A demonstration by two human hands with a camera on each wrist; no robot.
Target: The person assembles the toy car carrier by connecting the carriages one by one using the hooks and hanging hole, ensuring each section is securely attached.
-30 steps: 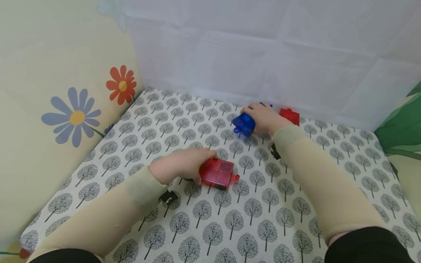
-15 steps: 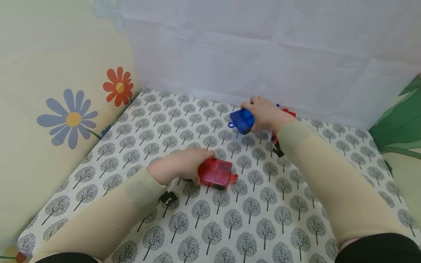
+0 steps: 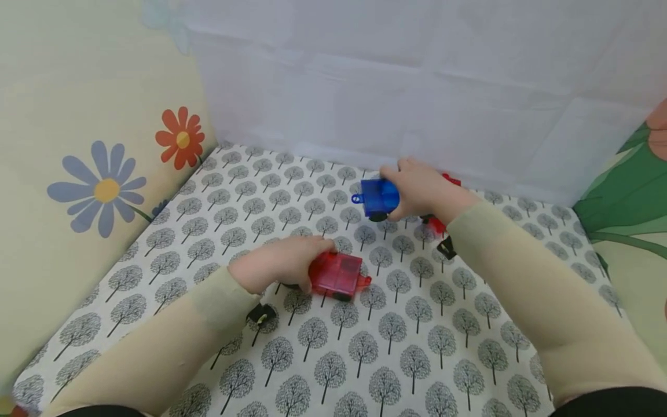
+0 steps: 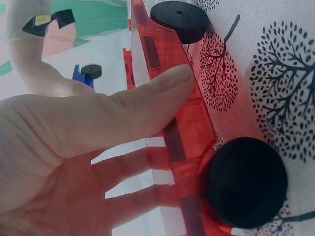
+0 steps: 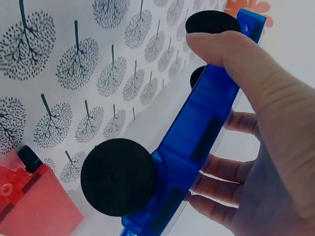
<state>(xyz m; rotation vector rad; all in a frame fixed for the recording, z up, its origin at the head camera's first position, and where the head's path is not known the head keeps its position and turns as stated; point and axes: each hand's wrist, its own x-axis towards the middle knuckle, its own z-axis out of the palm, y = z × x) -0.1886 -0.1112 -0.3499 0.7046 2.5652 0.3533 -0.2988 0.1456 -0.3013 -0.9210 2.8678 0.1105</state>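
My left hand (image 3: 283, 260) grips a see-through red toy car base (image 3: 336, 277) low over the cloth. In the left wrist view its thumb lies along the side between two black wheels (image 4: 247, 182), and the fingers show through the red plastic. Farther back, my right hand (image 3: 419, 188) holds a blue toy car base (image 3: 379, 198), raised off the cloth with its loop end pointing left. The thumb presses near a black wheel (image 5: 212, 22) on one side, the fingers on the other. Behind the right hand lies another red toy car base (image 5: 42, 209), partly hidden.
A white cloth with grey trees (image 3: 385, 359) covers the table. A white sheet (image 3: 375, 87) hangs along the back edge. At the left stands a cream wall with printed flowers (image 3: 106, 190), at the right one with green leaves (image 3: 620, 191).
My right hand has lifted the blue toy car base and turned it, its loop now pointing left. The red one behind shows more below the wrist. My left hand stays nearly still.
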